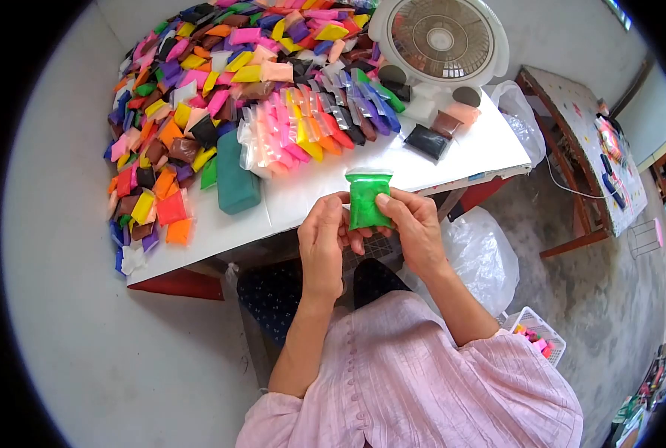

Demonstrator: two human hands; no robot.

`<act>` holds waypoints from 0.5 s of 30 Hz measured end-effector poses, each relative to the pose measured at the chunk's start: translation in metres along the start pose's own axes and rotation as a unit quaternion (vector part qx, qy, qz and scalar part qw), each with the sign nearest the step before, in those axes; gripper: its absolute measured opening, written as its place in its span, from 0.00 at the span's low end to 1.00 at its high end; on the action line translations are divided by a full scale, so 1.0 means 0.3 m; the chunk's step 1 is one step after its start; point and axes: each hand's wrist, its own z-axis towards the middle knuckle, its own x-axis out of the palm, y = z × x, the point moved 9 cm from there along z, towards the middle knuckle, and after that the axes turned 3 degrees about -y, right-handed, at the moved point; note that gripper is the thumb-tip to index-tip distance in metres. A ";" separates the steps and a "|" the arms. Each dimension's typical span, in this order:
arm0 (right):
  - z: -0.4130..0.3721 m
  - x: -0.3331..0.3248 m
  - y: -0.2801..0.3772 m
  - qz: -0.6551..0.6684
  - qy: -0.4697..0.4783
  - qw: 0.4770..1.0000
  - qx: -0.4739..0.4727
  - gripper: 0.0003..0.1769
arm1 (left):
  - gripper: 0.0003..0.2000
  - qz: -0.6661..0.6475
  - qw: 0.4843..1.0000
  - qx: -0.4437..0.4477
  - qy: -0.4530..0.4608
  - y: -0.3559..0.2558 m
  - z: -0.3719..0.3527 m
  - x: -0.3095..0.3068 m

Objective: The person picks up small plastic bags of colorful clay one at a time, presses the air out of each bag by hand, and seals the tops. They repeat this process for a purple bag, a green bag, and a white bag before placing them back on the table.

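A small clear plastic bag of green clay-like stuff [370, 203] is held up in front of the table edge. My right hand [416, 231] grips it from the right, thumb pressed flat on its front. At its left edge, my left hand [322, 243] is closed with fingers curled against the bag; its fingertips are partly hidden. Just beyond, on the white table, lies a row of filled bags [303, 127] in white, pink, yellow, orange, red, black, brown, purple, blue and green. A dark green block [238, 175] sits left of that row.
Loose coloured packets [176, 134] are heaped across the table's left and back. A fan [441, 41] lies at the back right, near black [425, 142] and brown packets [445, 125]. Below on the right are a clear plastic bag [482, 257] and a white basket [549, 328].
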 end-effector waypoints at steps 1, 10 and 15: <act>0.001 0.000 -0.001 -0.003 0.003 1.000 -0.003 0.15 | 0.14 0.016 1.000 -0.002 -0.011 0.000 -0.001 0.004; 0.002 -0.021 0.024 -0.045 -0.024 0.998 -0.037 0.20 | 0.12 0.052 0.998 0.028 -0.018 0.007 0.001 0.020; 0.003 -0.044 0.032 -0.111 -0.053 0.990 -0.065 0.20 | 0.12 0.075 0.997 0.019 -0.007 0.022 -0.005 0.025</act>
